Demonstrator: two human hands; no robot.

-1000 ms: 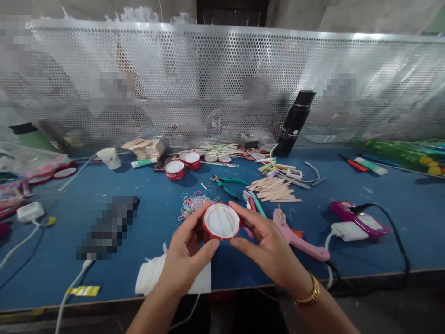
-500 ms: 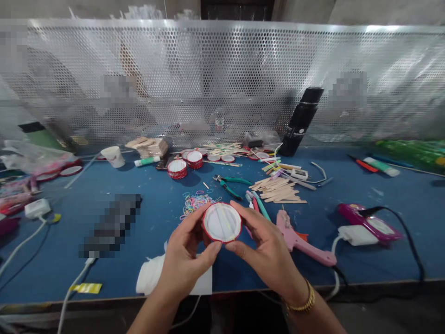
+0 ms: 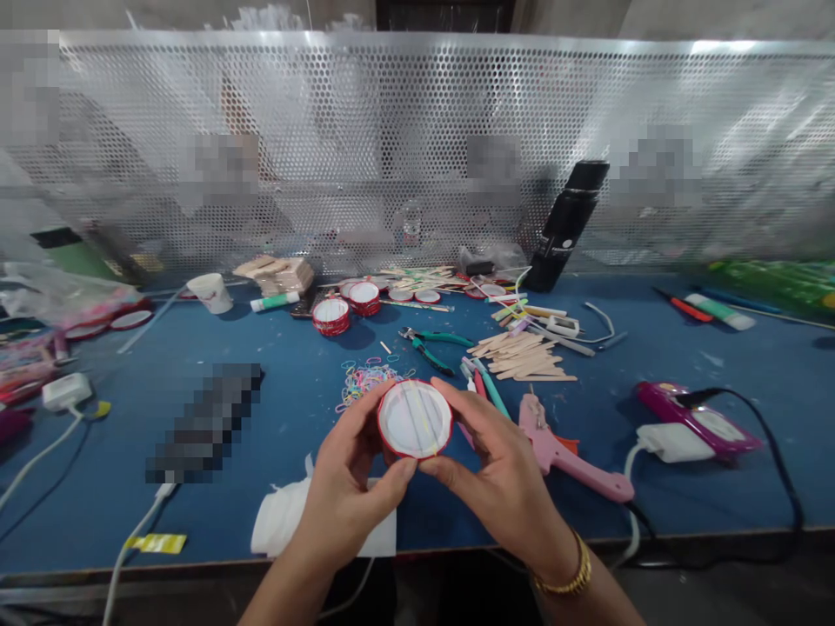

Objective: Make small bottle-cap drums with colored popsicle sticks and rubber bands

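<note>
Over the near middle of the table (image 3: pixel 293 374), the left hand (image 3: pixel 352 487) and right hand (image 3: pixel 499 478), both partly curled, pinch a red-rimmed disc (image 3: pixel 415 420) between them; the step looks like inspection; the next move likely needs steadiness.

A blue worktop (image 3: pixel 652 356) spans the view from side to side, its surface marked with small pale specks and scuffs; along its far side stands a silvery perforated metal screen (image 3: pixel 391 113), its round holes letting blurred grey and whitish shapes show through; a smooth rim (image 3: pixel 587 42) runs along its top, catching bright glare toward the right, while pale streaks of light cross the panel below; above it, a dull grey wall (image 3: pixel 718 16) flanks a dark recess (image 3: pixel 444 16); below the worktop's near edge, the space falls into deep shadow.
</note>
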